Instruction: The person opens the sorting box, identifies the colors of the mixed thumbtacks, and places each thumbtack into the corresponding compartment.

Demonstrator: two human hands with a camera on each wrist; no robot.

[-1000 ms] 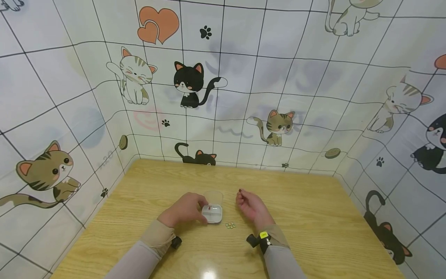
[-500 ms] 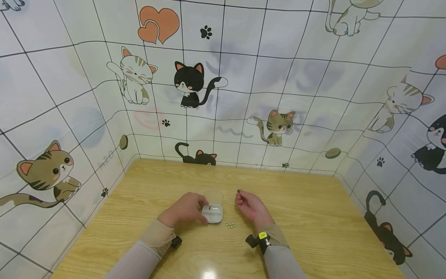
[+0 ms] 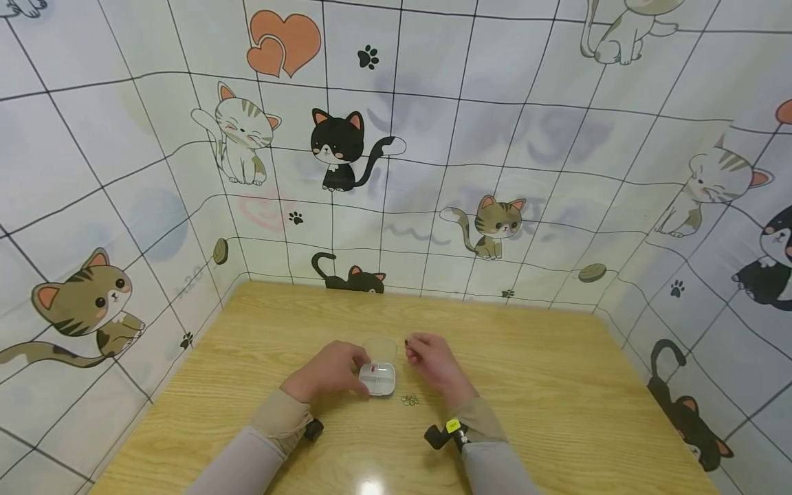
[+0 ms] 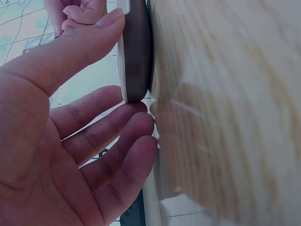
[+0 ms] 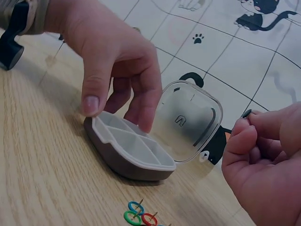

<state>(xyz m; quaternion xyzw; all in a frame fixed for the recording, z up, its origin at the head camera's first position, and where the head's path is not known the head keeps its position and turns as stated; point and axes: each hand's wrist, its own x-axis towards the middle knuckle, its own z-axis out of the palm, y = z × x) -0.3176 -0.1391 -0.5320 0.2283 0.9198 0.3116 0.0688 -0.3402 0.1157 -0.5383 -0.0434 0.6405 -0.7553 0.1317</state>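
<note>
A small pill case [image 3: 377, 379] with a white divided tray and a dark base rests on the table, its clear lid [image 5: 188, 121] raised at the back. My left hand [image 3: 331, 370] grips the case's left side, thumb at the front corner and fingers behind. A small reddish bit shows in the back left compartment in the head view. To the right of the lid, my right hand [image 3: 431, 359] pinches a small dark piece [image 5: 247, 113] between thumb and forefinger; its kind is mostly hidden. Several thumbtacks [image 5: 136, 208] with coloured rims and upward pins lie in front of the case.
The wooden table [image 3: 526, 385] carries the case and the tacks. Behind it and at both sides hangs a white sheet [image 3: 421, 137] with cat drawings and a black grid. A strapped camera [image 3: 438, 436] sits on the right wrist.
My right hand has moved left, closer to the lid, with the small dark piece still pinched. The left hand and the pill case have stayed in place.
</note>
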